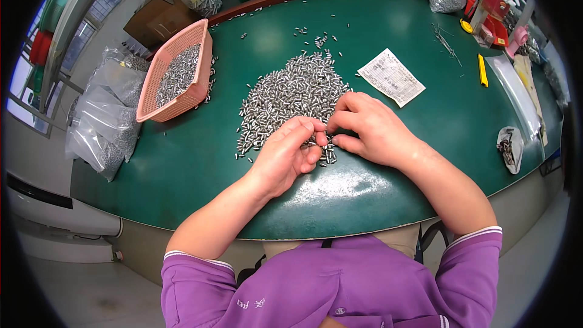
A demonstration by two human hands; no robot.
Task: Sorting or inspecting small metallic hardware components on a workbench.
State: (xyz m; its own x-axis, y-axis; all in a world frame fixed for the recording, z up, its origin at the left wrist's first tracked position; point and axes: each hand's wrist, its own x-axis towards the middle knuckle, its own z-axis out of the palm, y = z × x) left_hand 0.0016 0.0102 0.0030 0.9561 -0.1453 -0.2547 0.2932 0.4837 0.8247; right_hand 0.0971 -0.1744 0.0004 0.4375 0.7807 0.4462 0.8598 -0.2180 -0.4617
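A broad heap of small silver metal cylinders (291,88) lies on the green table, and both hands work at its near edge. My left hand (288,152) is turned partly palm up with its fingers curled and the thumb pressed to the index finger. What it pinches is too small to make out. Close beside its fingertips, my right hand (367,126) reaches palm down over the heap's near right edge. Its fingers are bent, with thumb and index finger drawn together; whatever lies between them is hidden. Several loose cylinders lie just below the fingertips.
Left of the heap stands a pink plastic basket (203,76) of similar cylinders, beside filled clear bags (100,136). A printed paper slip (392,77) lies right of the heap. Farther right are a yellow cutter (483,71), thin wires (446,44) and a small white bag (510,149).
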